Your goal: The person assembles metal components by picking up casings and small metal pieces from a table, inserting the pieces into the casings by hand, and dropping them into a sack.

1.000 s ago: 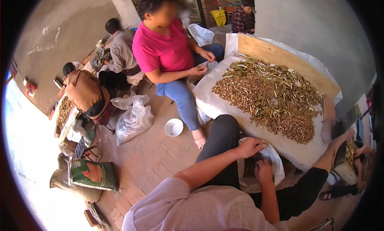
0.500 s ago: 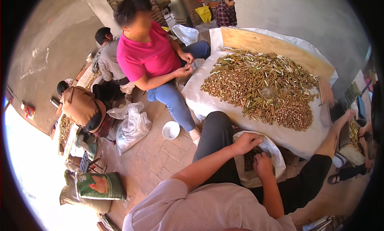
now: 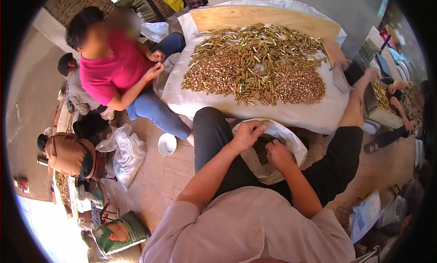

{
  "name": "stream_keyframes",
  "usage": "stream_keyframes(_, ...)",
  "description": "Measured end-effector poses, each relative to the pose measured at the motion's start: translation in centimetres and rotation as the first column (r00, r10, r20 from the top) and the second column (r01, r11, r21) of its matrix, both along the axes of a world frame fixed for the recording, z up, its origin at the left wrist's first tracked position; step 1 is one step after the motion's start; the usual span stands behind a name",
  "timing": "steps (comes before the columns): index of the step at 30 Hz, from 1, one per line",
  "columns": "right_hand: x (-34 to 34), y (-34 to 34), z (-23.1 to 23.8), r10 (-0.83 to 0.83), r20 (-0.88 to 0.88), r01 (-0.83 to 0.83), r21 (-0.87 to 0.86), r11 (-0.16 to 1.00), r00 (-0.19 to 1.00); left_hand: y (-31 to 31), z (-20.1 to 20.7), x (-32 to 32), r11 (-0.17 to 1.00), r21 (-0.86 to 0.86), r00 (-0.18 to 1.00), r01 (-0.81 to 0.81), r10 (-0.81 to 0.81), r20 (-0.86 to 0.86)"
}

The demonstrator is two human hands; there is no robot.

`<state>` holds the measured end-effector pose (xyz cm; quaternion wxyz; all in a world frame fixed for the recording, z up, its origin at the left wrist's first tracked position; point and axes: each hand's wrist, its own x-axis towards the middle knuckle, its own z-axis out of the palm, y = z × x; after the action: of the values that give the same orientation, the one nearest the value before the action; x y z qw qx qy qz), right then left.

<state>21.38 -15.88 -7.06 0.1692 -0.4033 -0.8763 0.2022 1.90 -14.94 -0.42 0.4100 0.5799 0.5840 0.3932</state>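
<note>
A low table draped in a white cloth (image 3: 273, 110) fills the view from twelve to two o'clock, with a bare plywood board (image 3: 255, 16) along its far edge. Across the cloth spreads a broad heap of small brass-coloured metal cylinders (image 3: 255, 65), finer pieces massed on its near-left side and longer tubes scattered over the top and right.

At ten o'clock a person in a pink top (image 3: 114, 69) and blue trousers sits against the table's left edge, both hands raised together near the chest. Beyond, at nine o'clock, another person in a patterned shirt (image 3: 77, 92) sits, and at eight o'clock a third in a brown top (image 3: 68, 151) bends low. At three o'clock a further person's hand (image 3: 395, 86) rests beside a metal tray of brass pieces (image 3: 380, 99).

On the brick floor, at eight o'clock from centre, lies a crumpled clear plastic bag (image 3: 127, 156), and just right of it a small white bowl (image 3: 167, 144). A green printed sack (image 3: 120, 232) lies at seven o'clock.

At centre, in the wearer's lap between dark-trousered knees, sits an open white plastic bag (image 3: 273, 169) holding dark small pieces (image 3: 261, 149). The left hand (image 3: 247, 134) curls its fingers closed over the bag's upper-left rim. The right hand (image 3: 278, 154) lies inside the mouth, fingers bunched together on the dark pieces; whether it pinches one I cannot tell.
</note>
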Motion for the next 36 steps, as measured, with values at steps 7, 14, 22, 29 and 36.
stream_keyframes(7,0.3,0.0,-0.1,-0.003,0.019,0.004,-0.037,0.999,1.000,0.4,-0.5,-0.5,0.986,0.162,0.974,0.044,-0.006,-0.228)
stream_keyframes(14,0.1,0.1,0.7,-0.024,-0.012,0.023,-0.067,0.997,1.000,1.6,-5.0,-2.5,0.936,0.351,0.930,0.027,0.106,-0.353)
stream_keyframes(22,1.0,0.2,1.4,-0.080,-0.045,0.076,-0.090,0.993,0.996,3.5,1.2,-5.3,0.960,0.264,0.842,-0.099,0.222,-0.491)
stream_keyframes(29,0.8,0.2,1.9,-0.063,-0.064,0.058,-0.076,0.995,0.996,7.9,-0.2,-7.9,0.979,0.192,0.745,-0.064,0.174,-0.644)
stream_keyframes(36,1.0,0.2,2.0,-0.071,-0.090,0.062,-0.090,0.994,0.993,8.4,-2.0,-6.8,0.967,0.254,0.732,-0.013,0.182,-0.657)
